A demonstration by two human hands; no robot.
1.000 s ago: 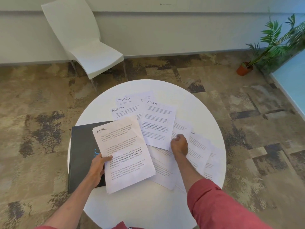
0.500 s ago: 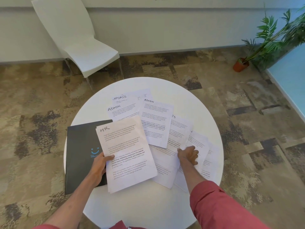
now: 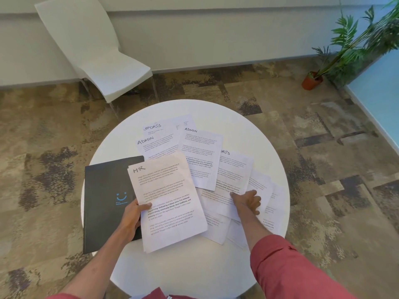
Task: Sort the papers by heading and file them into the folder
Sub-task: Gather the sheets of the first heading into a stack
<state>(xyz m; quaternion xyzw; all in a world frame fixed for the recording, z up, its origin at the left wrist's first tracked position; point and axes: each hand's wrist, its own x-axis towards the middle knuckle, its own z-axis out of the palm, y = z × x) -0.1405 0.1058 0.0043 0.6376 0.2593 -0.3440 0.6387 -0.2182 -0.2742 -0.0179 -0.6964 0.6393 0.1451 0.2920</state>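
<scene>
Folder, black, lies flat at the left edge of the table, its long side running away from the person. Over its right part the left hand grips the HR stack by its left edge, thumb on top and fingers underneath. The stack's long axis points away, with the heading end far and leaning slightly left. Loose papers fan out further right. The right hand, forearm reaching forward, pinches the near edge of a sports sheet, fingers curled.
</scene>
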